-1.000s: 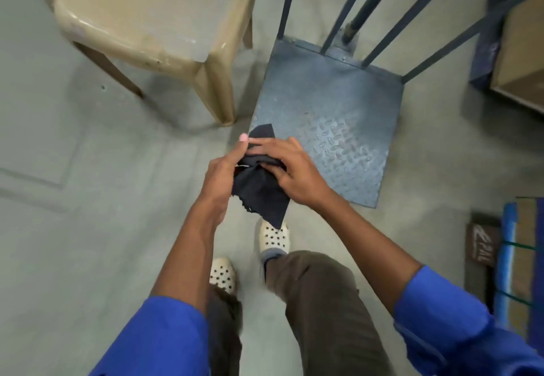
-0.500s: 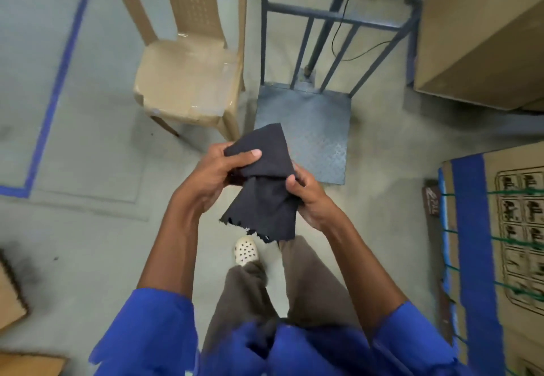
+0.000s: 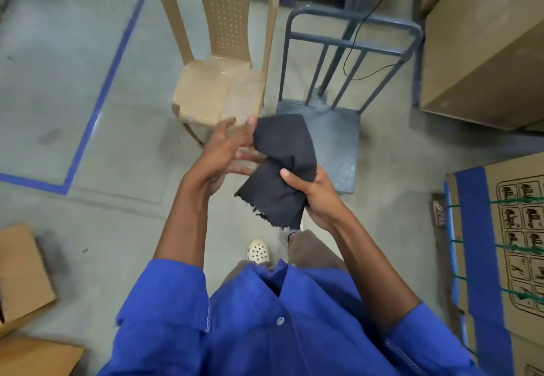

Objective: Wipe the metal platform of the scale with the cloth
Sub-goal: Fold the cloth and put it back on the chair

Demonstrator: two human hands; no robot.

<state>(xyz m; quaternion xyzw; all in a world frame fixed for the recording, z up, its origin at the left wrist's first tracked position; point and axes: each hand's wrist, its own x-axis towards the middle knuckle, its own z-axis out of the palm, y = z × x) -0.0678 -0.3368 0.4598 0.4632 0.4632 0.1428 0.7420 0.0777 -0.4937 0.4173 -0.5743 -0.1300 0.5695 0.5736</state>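
A dark, frayed cloth (image 3: 279,169) hangs in front of me at waist height. My right hand (image 3: 312,196) grips it at its pinched middle, thumb on top. My left hand (image 3: 226,152) is beside the cloth with fingers spread, fingertips touching its upper left edge and underside. Behind the cloth, on the floor, lies the scale's grey checker-plate metal platform (image 3: 335,146), partly hidden by the cloth. A blue-grey tubular railing (image 3: 350,40) rises from the platform's far edge.
A beige plastic chair (image 3: 217,90) stands just left of the platform. Large cardboard boxes (image 3: 482,46) sit to the right, and a strapped box with blue tape (image 3: 500,243) at near right. Blue floor tape (image 3: 97,105) runs at left. Flat cardboard (image 3: 20,272) lies at lower left.
The view has pulled back and up from the platform. My left hand has opened off the cloth; my right hand now pinches the cloth's middle.
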